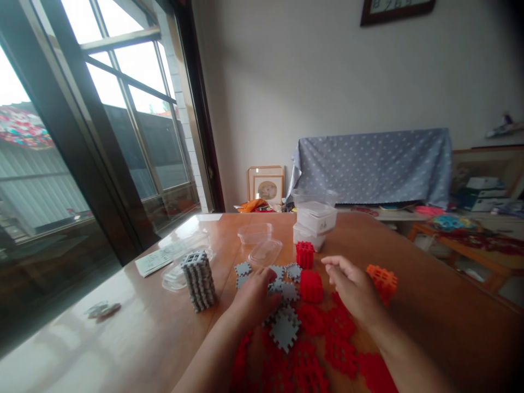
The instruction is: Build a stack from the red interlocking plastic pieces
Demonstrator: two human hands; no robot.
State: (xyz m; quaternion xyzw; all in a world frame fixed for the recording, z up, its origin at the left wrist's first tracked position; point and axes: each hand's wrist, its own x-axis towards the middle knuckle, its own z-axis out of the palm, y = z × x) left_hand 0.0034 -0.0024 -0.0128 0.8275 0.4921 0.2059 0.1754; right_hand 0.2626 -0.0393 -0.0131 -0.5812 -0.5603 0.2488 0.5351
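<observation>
On the table (123, 305), left hand (256, 297) lies cupped over grey tiles (284, 330); right hand (354, 289), half-curled and empty, has two red cubes (311, 285) at nine o'clock and one orange cube (382, 281) at three.

A glossy wooden table (135, 327) fills the lower frame. At centre left stands a grey tile stack (198, 280), papers (153, 262) behind it. Loose grey tiles (285, 331) and red tiles (323, 349) sprawl at bottom centre, with red cubes (308, 271), an orange cube (383, 280) to the right and clear tubs (315, 218) beyond.
</observation>
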